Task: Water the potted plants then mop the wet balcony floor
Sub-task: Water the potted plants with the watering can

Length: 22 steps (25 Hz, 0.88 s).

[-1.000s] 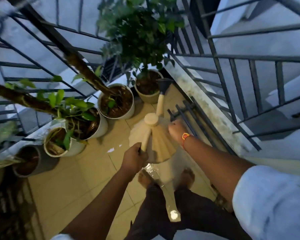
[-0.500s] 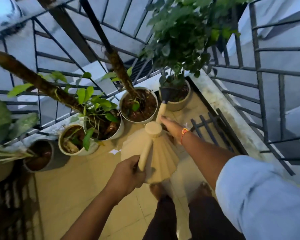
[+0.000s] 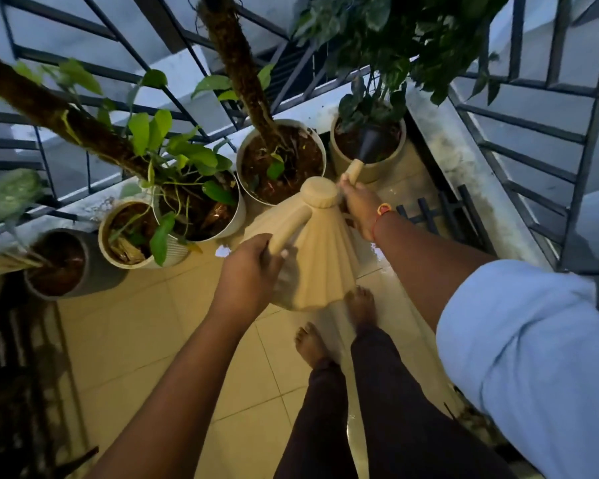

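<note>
A beige ribbed watering can [image 3: 320, 261] hangs over the tiled floor [image 3: 146, 326]. My left hand [image 3: 249, 274] grips its handle. My right hand [image 3: 358, 205] holds the spout near the can's neck. The black rose [image 3: 370, 143] of the spout sits over the soil of the corner pot [image 3: 388, 167], under a dark leafy plant. To its left stands a white pot [image 3: 317, 150] with a moss pole, then a white pot of green vine [image 3: 234, 216], a small ribbed pot [image 3: 173, 254] and a grey pot [image 3: 94, 281].
Black metal railings [image 3: 533, 133] close the balcony on the far and right sides above a pale ledge [image 3: 464, 167]. A black rack [image 3: 440, 212] lies by the right ledge. Wet patches shine on the tiles near my bare feet [image 3: 360, 305]. A dark mat [image 3: 18, 392] lies at left.
I have stepped closer to the pots. The can has moved forward and its rose now sits over the corner pot. My right hand has slid from the can's side up onto the spout.
</note>
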Each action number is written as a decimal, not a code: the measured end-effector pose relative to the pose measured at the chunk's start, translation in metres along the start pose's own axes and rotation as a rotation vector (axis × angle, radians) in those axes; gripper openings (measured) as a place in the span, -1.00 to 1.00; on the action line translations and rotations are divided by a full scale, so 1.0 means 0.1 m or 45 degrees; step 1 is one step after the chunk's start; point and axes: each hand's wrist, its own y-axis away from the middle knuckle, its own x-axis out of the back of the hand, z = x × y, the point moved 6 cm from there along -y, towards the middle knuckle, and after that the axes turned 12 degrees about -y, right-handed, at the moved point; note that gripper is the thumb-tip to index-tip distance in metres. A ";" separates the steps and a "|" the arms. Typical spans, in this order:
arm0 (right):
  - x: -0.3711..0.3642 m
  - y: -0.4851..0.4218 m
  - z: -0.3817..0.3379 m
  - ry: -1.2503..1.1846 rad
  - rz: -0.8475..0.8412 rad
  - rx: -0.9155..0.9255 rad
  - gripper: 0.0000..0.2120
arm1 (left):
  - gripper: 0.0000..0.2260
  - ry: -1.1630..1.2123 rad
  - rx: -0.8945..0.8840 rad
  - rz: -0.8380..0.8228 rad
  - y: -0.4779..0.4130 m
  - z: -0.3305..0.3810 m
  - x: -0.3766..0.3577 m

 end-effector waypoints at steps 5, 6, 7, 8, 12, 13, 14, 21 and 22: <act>0.06 -0.09 0.13 -0.172 -0.210 -0.342 -0.19 | -0.79 0.452 0.240 -0.076 -0.22 -0.10 -0.13; 0.08 -0.08 0.21 -0.163 -0.248 -0.396 -0.15 | -0.82 0.505 0.259 -0.092 -0.26 -0.12 -0.13; 0.09 -0.06 0.32 -0.157 -0.274 -0.445 -0.14 | -0.86 0.531 0.260 -0.107 -0.29 -0.13 -0.13; 0.10 -0.04 0.42 -0.177 -0.285 -0.498 -0.16 | -0.92 0.552 0.255 -0.122 -0.32 -0.13 -0.13; 0.14 0.01 0.73 -0.397 -0.253 -0.625 -0.44 | -0.88 0.600 0.245 -0.181 -0.44 -0.14 -0.16; 0.16 0.00 0.76 -0.429 -0.232 -0.633 -0.49 | -0.87 0.595 0.233 -0.200 -0.47 -0.15 -0.18; 0.19 -0.02 0.77 -0.453 -0.206 -0.630 -0.51 | -0.87 0.595 0.216 -0.216 -0.51 -0.14 -0.20; 0.31 -0.26 0.94 -0.498 -0.164 -0.772 -0.38 | -0.82 0.580 0.218 -0.291 -0.76 -0.07 -0.49; 0.35 -0.29 0.97 -0.484 -0.155 -0.779 -0.37 | -0.82 0.571 0.215 -0.303 -0.79 -0.03 -0.54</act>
